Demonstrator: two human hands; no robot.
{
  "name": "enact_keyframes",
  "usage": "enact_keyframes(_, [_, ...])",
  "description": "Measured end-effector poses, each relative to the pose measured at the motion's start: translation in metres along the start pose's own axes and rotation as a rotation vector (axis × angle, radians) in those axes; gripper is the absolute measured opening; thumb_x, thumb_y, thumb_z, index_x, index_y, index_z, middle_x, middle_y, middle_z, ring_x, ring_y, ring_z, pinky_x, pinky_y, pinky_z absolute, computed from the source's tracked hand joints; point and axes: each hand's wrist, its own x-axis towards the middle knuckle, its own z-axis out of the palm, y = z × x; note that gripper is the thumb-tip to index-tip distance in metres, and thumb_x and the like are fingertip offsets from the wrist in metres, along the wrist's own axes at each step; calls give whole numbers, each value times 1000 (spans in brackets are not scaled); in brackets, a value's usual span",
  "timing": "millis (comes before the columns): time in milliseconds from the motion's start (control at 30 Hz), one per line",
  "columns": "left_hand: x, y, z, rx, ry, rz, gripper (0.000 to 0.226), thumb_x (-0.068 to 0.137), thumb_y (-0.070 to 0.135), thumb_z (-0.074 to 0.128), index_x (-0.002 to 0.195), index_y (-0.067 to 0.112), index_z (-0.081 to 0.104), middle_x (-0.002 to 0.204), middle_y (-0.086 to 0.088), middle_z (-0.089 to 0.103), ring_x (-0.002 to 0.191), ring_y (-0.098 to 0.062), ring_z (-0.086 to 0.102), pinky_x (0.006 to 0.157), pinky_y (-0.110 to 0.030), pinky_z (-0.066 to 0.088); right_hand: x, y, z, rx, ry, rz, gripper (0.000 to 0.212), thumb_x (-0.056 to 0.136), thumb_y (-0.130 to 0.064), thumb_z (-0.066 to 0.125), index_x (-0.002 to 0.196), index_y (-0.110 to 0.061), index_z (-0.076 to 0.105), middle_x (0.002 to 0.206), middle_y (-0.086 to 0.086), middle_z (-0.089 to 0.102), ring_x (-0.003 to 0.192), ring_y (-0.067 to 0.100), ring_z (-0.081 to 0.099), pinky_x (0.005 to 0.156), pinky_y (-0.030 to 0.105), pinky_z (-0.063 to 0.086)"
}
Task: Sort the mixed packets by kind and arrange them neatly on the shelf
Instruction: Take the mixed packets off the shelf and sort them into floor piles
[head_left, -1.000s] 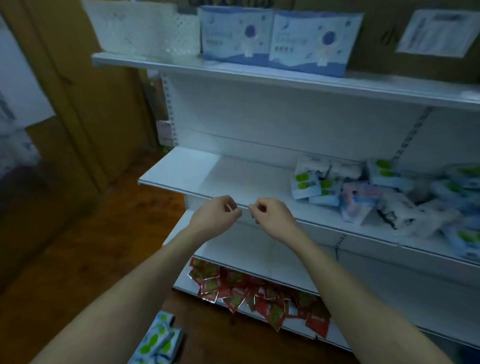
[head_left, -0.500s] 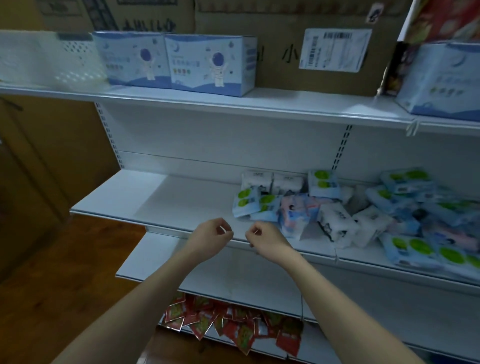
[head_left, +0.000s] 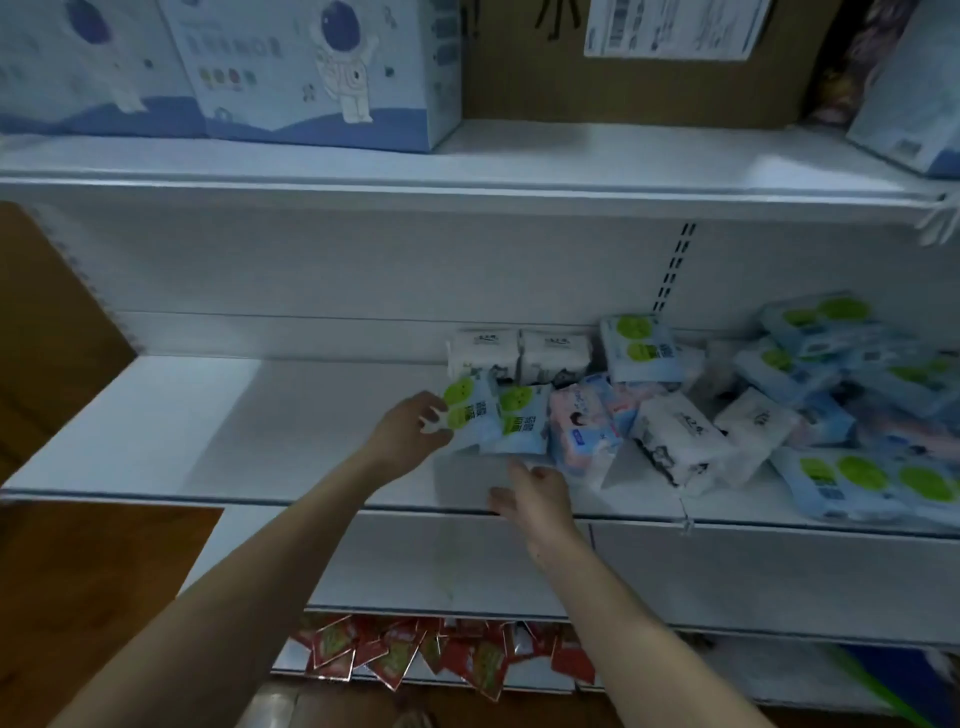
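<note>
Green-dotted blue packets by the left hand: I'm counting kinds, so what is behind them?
Two white packets stand side by side behind the green-dotted blue packets, which cover their lower parts.

Your two bare forearms reach up and forward from the bottom of the view, converging toward the middle. Your left hand is the farther one, its fingers curled with the fingertips closing on a packet's edge. Your right hand hangs lower and nearer, palm down, fingers loosely spread, holding nothing.
</note>
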Motion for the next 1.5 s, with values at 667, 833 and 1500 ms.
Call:
enact_keyframes(667, [124, -37, -2, -132, -577, 121, 119, 41, 56, 89, 145, 24, 41, 129, 5, 61, 114, -14, 61, 100, -41, 50, 51, -5, 48, 355, 341, 5, 27, 86, -29, 74, 106, -18, 60, 84, 5, 66, 63, 17, 60, 59, 30, 54])
enact_keyframes(833, [109, -40, 0, -53, -573, 51, 95, 33, 69, 84, 113, 21, 66, 110, 4, 72, 100, -16, 68, 93, -41, 54, 53, -8, 49, 342, 305, 26, 14, 85, -21, 75, 90, -19, 62, 73, 0, 65, 60, 14, 54, 59, 28, 45])
enact_keyframes(1500, [-115, -2, -18, -484, 478, -230, 62, 77, 19, 81, 126, 16, 43, 104, -5, 70, 81, -11, 71, 52, -26, 54, 20, -41, 10, 64, -506, 88, 22, 97, -22, 58, 117, -14, 60, 105, 8, 70, 87, 24, 68, 62, 39, 58])
